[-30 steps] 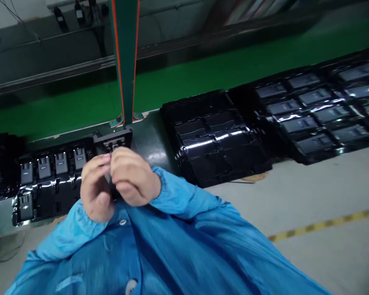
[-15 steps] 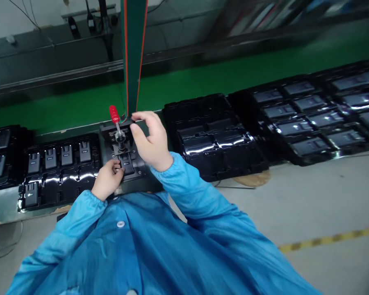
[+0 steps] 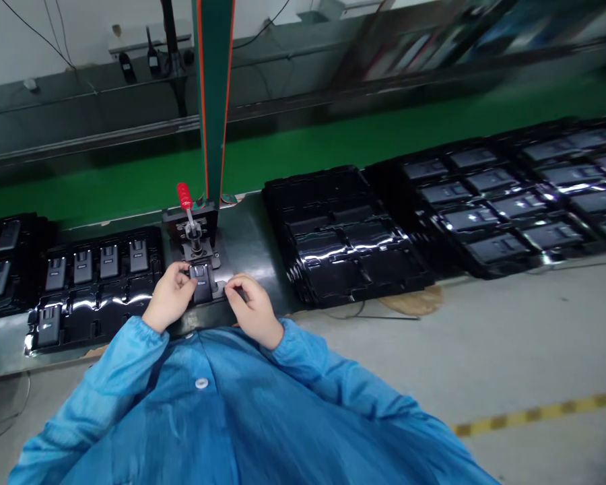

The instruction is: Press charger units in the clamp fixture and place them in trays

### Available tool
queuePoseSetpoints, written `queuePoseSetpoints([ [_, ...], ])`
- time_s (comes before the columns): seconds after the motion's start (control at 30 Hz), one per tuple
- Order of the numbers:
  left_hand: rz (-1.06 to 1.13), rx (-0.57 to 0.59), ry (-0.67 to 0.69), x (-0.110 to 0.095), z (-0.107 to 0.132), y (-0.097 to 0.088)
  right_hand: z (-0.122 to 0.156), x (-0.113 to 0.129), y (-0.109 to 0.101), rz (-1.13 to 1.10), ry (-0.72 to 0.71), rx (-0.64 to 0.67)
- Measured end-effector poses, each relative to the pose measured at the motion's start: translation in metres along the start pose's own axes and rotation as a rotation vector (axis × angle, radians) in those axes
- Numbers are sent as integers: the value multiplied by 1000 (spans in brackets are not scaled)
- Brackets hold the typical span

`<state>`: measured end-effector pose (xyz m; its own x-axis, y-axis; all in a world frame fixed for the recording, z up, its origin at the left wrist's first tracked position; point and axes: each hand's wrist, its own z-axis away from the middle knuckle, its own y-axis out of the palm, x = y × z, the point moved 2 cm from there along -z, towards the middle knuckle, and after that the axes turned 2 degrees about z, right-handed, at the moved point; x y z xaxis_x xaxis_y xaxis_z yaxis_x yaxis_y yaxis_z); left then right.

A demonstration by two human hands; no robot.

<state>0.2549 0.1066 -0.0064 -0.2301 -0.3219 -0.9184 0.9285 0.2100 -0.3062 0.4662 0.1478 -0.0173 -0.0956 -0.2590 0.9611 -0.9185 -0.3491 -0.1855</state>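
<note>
One long green surface (image 3: 303,148) crosses the whole view, and in front of it runs a dark bench (image 3: 255,232). The person beside this bench wears a blue coat (image 3: 176,424), whose sleeves reach both wrists. Several black trays (image 3: 328,273) lie along the bench, to the left and to the right. In the tray nearest on the left, four grey units (image 3: 109,263) make an upper row, and one more is in the lower left corner; the farther trays on the right also bear units. A green post (image 3: 215,87) with orange edges rises behind the black fixture (image 3: 213,223). The left hand (image 3: 169,296) is narrow, its thumb and forefinger at the left edge of a dark unit (image 3: 200,283); whether they truly grip it, one cannot tell. The right hand (image 3: 254,310) is half curled, thumb and forefinger very near each other; one cannot tell if anything is between them. The dark unit lies on the front part of the fixture, between both hands. Above it stands the clamp (image 3: 196,244), its red handle (image 3: 184,196) pointing up and slightly leftward. A small grey tab (image 3: 221,291) is just beside the right fingertips.
</note>
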Motion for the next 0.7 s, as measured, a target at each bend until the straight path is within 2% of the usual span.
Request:
queuePoseSetpoints([
  [0.13,218,46,-83,3,36,-2,15,-11,18,-200,283,86],
  [0.2,282,43,-95,2,52,1,15,-11,27,-305,375,132],
  [0.37,368,38,-76,0,72,12,8,-1,35,-378,390,176],
  [0.5,413,13,-45,0,74,17,7,4,31,-411,404,158],
  [0.7,394,35,-21,0,74,21,11,4,26,-460,456,165],
])
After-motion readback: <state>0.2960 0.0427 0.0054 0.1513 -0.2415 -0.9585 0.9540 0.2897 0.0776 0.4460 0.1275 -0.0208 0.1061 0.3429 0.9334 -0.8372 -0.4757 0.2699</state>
